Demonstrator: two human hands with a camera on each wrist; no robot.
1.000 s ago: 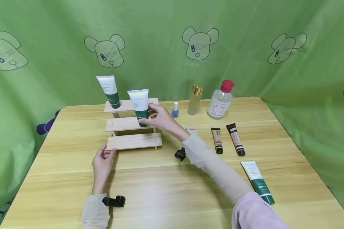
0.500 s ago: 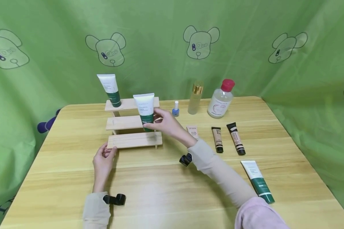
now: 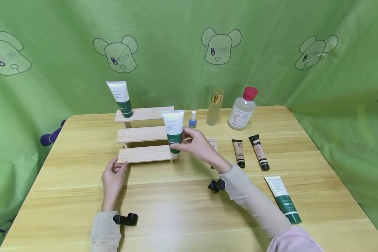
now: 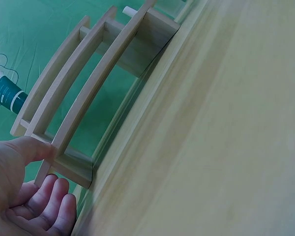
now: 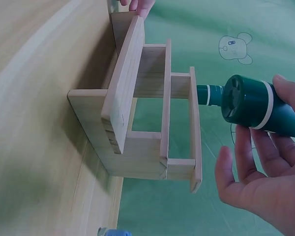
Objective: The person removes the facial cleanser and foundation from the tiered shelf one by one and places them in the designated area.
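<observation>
My right hand [image 3: 197,144] pinches a white and green squeeze tube [image 3: 173,122] low down, near its green cap. The tube is upright, cap down, and overlaps the right end of the lowest step in the head view. In the right wrist view, the cap [image 5: 236,101] hangs apart from the steps. A three-tier wooden display stand [image 3: 145,154] stands at the left back of the table. My left hand [image 3: 112,178] grips its bottom step at the left corner, thumb [image 4: 37,149] on top and fingers below. A matching tube [image 3: 121,101] stands on the top tier's left end.
Behind stand a blue nail polish bottle [image 3: 192,120], a gold-capped bottle [image 3: 213,110] and a red-capped bottle [image 3: 240,113]. A pink BB tube [image 3: 212,142], partly hidden by my right hand, and two small tubes [image 3: 239,153] [image 3: 259,152] lie right. Another white-green tube [image 3: 283,199] lies nearer.
My right hand has carried the tube rightward and toward me, from over the middle step to the lowest step's right end. The left hand and the stand have stayed put.
</observation>
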